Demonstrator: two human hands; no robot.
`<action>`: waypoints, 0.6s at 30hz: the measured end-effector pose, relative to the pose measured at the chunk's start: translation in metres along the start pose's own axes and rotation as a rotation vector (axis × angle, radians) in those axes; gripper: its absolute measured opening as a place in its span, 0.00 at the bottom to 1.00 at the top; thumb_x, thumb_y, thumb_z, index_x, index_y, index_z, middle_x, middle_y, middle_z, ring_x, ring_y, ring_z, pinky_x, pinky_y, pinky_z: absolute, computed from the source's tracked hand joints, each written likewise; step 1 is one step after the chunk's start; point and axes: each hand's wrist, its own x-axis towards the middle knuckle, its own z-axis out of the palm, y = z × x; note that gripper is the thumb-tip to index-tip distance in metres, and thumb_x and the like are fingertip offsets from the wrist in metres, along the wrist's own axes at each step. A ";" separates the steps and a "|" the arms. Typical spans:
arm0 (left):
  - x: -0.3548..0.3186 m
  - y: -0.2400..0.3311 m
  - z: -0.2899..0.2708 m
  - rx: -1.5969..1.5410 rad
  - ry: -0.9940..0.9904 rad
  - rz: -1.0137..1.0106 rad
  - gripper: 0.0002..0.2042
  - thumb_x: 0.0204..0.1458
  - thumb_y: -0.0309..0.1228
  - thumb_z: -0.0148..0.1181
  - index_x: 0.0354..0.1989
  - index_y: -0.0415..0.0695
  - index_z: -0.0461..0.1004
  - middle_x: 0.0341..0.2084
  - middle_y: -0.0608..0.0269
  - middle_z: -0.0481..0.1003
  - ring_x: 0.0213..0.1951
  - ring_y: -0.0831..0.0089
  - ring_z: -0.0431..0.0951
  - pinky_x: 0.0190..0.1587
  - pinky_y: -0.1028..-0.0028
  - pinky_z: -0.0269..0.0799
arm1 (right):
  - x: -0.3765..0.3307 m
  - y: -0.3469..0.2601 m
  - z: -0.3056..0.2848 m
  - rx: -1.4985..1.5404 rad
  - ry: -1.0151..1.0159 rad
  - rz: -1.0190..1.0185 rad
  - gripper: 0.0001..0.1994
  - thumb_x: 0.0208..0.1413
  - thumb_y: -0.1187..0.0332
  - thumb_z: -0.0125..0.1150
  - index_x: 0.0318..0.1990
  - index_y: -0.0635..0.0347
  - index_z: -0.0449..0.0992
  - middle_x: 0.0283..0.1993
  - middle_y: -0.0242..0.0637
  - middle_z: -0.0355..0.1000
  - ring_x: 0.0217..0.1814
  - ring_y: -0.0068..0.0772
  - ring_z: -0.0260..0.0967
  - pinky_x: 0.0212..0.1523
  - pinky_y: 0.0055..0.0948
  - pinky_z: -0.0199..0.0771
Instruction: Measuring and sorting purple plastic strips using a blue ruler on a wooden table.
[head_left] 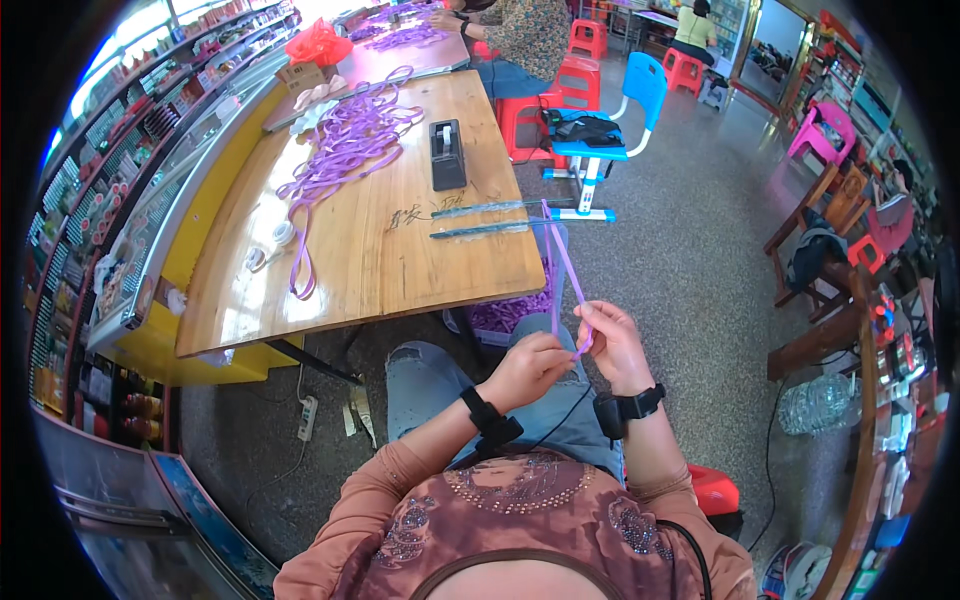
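A narrow purple ribbon (pixel 568 262) runs in a long loop from the end of a thin rod at the table's right edge down to my lap. My left hand (pixel 533 372) pinches its lower part with curled fingers. Close beside it, my right hand (pixel 614 346) grips the same ribbon between thumb and fingers, near the bend. Two thin dark rods (pixel 482 230) lie taped to the wooden table (pixel 400 270) and stick out over its edge. Below that edge, a container of purple ribbon pieces (pixel 497 318) stands by my knees.
A tangled pile of purple ribbons (pixel 350 135) covers the table's far left. Near it are a black tape dispenser (pixel 447 155) and small white rolls (pixel 283 233). A blue chair (pixel 640 90) and red stools (pixel 530 120) stand beyond. Another person (pixel 530 40) sits at the far table.
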 end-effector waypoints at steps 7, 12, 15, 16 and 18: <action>0.001 -0.002 -0.004 -0.001 0.018 0.032 0.08 0.43 0.24 0.67 0.32 0.40 0.76 0.31 0.57 0.73 0.35 0.58 0.74 0.38 0.66 0.71 | -0.009 0.006 -0.001 -0.033 -0.065 -0.066 0.06 0.60 0.69 0.57 0.38 0.63 0.76 0.27 0.29 0.71 0.29 0.17 0.67 0.30 0.17 0.64; -0.001 -0.008 0.002 -0.006 0.034 0.016 0.07 0.45 0.25 0.66 0.32 0.39 0.76 0.32 0.57 0.74 0.36 0.57 0.74 0.39 0.65 0.71 | -0.011 0.007 -0.004 -0.025 -0.042 -0.064 0.06 0.59 0.70 0.57 0.37 0.63 0.75 0.27 0.30 0.71 0.28 0.19 0.68 0.31 0.17 0.65; -0.001 -0.020 0.007 0.004 0.082 -0.138 0.06 0.47 0.26 0.65 0.30 0.38 0.76 0.34 0.56 0.74 0.37 0.57 0.74 0.41 0.64 0.71 | -0.014 0.009 -0.005 -0.028 -0.052 -0.068 0.05 0.59 0.70 0.57 0.36 0.63 0.75 0.26 0.31 0.71 0.28 0.20 0.68 0.31 0.19 0.66; 0.001 -0.025 0.008 0.053 0.114 -0.163 0.06 0.48 0.27 0.64 0.30 0.38 0.77 0.34 0.56 0.75 0.38 0.57 0.74 0.42 0.64 0.70 | -0.016 0.011 -0.006 -0.024 -0.065 -0.063 0.05 0.58 0.70 0.57 0.36 0.63 0.75 0.26 0.31 0.71 0.28 0.21 0.68 0.32 0.20 0.67; 0.004 -0.034 0.011 0.101 0.147 -0.188 0.06 0.48 0.28 0.64 0.30 0.38 0.77 0.35 0.56 0.75 0.39 0.57 0.75 0.43 0.63 0.70 | -0.019 0.018 -0.010 -0.028 -0.065 -0.040 0.05 0.58 0.71 0.56 0.36 0.64 0.74 0.27 0.33 0.71 0.27 0.23 0.68 0.32 0.22 0.68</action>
